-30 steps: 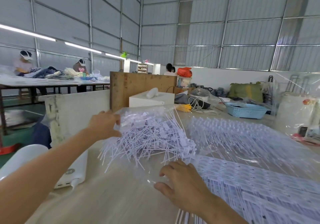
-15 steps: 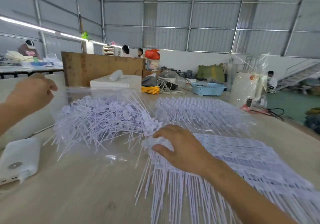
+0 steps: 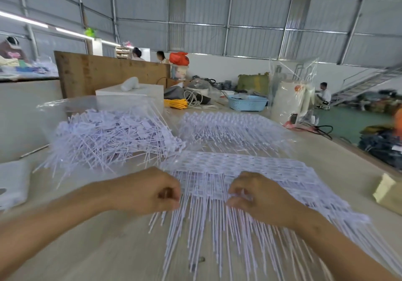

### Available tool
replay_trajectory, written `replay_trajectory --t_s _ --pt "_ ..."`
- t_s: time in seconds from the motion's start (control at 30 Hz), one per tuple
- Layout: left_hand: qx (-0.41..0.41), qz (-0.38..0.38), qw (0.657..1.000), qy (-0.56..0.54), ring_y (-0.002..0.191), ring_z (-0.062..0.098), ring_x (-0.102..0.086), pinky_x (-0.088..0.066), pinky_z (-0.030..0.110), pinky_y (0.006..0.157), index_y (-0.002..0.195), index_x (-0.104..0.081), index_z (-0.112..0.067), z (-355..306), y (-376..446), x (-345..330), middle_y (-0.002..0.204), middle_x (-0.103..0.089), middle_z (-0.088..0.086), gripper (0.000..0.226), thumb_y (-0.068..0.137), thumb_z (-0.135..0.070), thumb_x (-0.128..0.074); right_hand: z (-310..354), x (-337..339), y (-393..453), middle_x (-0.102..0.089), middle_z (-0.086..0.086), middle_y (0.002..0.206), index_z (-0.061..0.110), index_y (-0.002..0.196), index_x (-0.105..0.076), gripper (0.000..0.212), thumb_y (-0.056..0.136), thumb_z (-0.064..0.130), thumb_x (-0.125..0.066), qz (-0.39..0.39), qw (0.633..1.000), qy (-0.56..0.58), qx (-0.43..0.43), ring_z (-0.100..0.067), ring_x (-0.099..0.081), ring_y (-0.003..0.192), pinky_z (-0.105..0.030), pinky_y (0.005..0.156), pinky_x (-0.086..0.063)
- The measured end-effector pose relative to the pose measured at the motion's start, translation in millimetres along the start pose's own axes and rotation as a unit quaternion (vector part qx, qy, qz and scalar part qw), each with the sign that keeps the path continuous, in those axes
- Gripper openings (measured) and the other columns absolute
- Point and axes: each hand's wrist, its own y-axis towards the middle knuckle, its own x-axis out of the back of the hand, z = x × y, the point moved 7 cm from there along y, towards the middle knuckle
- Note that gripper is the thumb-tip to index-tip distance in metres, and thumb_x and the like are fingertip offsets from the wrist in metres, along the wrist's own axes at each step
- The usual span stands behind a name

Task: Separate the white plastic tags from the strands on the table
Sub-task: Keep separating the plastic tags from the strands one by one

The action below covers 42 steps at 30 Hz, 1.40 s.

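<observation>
- Low in the middle of the frame, the left hand [image 3: 150,190] and the right hand [image 3: 253,194] sat side by side on the near edge of a sheet of joined white tags [image 3: 235,167], both with fingers curled inward.
- The left hand's fingertips looked pinched on strands at the sheet's left edge; the right hand's curled fingers pressed into the tag row further right, with white plastic showing between them. Blur kept me from telling exactly how much each held.
- The strands [image 3: 208,233] ran from under the hands toward the bottom of the frame, long axis pointing at the person, while the tag heads lay in rows just beyond the knuckles, toward the frame's middle.
- Judged from this, the coming pull would go across that axis, and the two hands stood about equally near the row.
- Upper left of the hands, a loose pile of tags [image 3: 113,137] lay on clear plastic film; above centre, another sheet [image 3: 230,128] lay under film.
- The wooden desk [image 3: 97,248] carried all of it, with a blue basket [image 3: 247,103] far back.
</observation>
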Motion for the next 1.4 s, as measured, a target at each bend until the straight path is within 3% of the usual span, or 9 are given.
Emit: replay_trajectory --t_s 0.17,0.37,0.53,0.6,0.73,0.83,1.07,1.2,1.4 --pt "-0.012 -0.149 0.989 0.018 0.086 0.003 -0.053 -0.039 0.008 0.073 0.11 -0.061 -0.017 1.9 61.2 -3.0 0.101 -0.053 -0.007 0.017 0.094 -0.02 -0.055 -10.6 -21.2 -1.6 -0.041 0.0 0.125 0.017 0.13 -0.05 0.038 0.095 0.032 -0.048 0.004 0.998 -0.055 0.015 -0.021 -0.043 0.111 -0.027 0.095 -0.036" --pt "0.01 -0.168 0.982 0.084 0.132 0.015 -0.029 -0.021 0.022 0.11 0.142 -0.037 -0.015 -8.5 93.0 -49.2 0.143 -0.035 0.0 0.045 0.101 -0.035 -0.036 4.4 -23.5 -42.4 -0.041 0.012 0.127 0.027 0.129 -0.052 0.039 0.092 0.039 -0.047 -0.002 0.997 -0.004 0.073 -0.008 -0.038 0.113 -0.014 0.092 -0.026" --pt "0.016 -0.195 0.978 0.071 0.135 0.009 -0.017 -0.008 0.015 0.109 0.146 -0.029 -0.017 -23.5 88.4 -63.9 0.148 -0.025 -0.004 0.046 0.103 -0.033 -0.028 -30.2 24.5 -40.5 -0.052 0.015 0.123 0.031 0.125 -0.056 0.032 0.095 0.036 -0.05 -0.107 0.994 0.015 -0.012 -0.007 -0.049 0.113 -0.032 0.093 -0.043" --pt "0.027 -0.19 0.979 0.062 0.137 0.009 -0.015 -0.008 0.017 0.109 0.146 -0.028 -0.018 -31.0 88.1 -65.7 0.149 -0.023 -0.004 0.046 0.103 -0.034 -0.027 -54.5 23.3 -30.2 -0.053 0.008 0.125 0.026 0.129 -0.054 0.034 0.096 0.032 -0.048 -0.052 0.993 -0.065 -0.079 -0.014 -0.047 0.119 -0.035 0.099 -0.04" --pt "0.04 -0.184 0.982 0.021 0.13 0.013 -0.031 -0.023 0.021 0.107 0.138 -0.042 -0.018 -35.5 93.6 -55.6 0.139 -0.04 -0.003 0.04 0.101 -0.031 -0.035 -77.8 16.1 -11.1 -0.056 0.004 0.094 0.016 0.099 -0.068 0.018 0.087 0.028 -0.062 0.028 0.993 -0.019 -0.112 -0.013 -0.054 0.09 -0.029 0.085 -0.044" --pt "0.06 -0.216 0.969 -0.106 0.096 0.019 -0.057 -0.041 0.027 0.08 0.103 -0.062 -0.013 -32.4 104.0 -26.8 0.095 -0.058 -0.003 0.025 0.1 -0.027 -0.041 -78.4 26.6 3.8 -0.051 0.01 0.078 0.024 0.073 -0.055 0.015 0.084 0.02 -0.065 0.034 0.993 0.046 -0.099 -0.002 -0.048 0.07 -0.013 0.066 -0.038" --pt "0.083 -0.237 0.911 -0.327 0.042 0.007 -0.052 -0.044 0.024 0.054 0.058 -0.051 -0.01 -16.5 137.0 -15.4 0.047 -0.051 0.002 0.04 0.094 -0.024 -0.057 -76.0 11.0 41.6 -0.05 0.0 0.069 0.022 0.072 -0.048 0.022 0.084 0.007 -0.06 -0.032 0.965 0.213 -0.152 -0.012 -0.046 0.055 -0.027 0.055 -0.038" --pt "0.113 -0.237 0.844 -0.467 0.052 0.01 -0.06 -0.053 0.023 0.059 0.073 -0.058 -0.009 -3.4 136.7 -24.1 0.054 -0.061 -0.002 0.022 0.092 -0.018 -0.06 -80.1 10.9 38.2 -0.048 0.002 0.072 0.023 0.084 -0.044 0.013 0.088 0.017 -0.055 -0.086 0.976 0.117 -0.16 -0.017 -0.047 0.061 -0.026 0.058 -0.036" --pt "0.111 -0.224 0.772 -0.584 0.056 0.018 -0.069 -0.054 0.023 0.052 0.084 -0.056 -0.001 -21.5 132.3 -31.1 0.06 -0.068 0.005 0.018 0.096 -0.013 -0.053 -67.0 27.9 26.1 -0.058 -0.005 0.076 0.011 0.079 -0.059 0.014 0.092 0.017 -0.056 -0.121 0.961 0.221 -0.118 -0.017 -0.051 0.07 -0.03 0.067 -0.04"
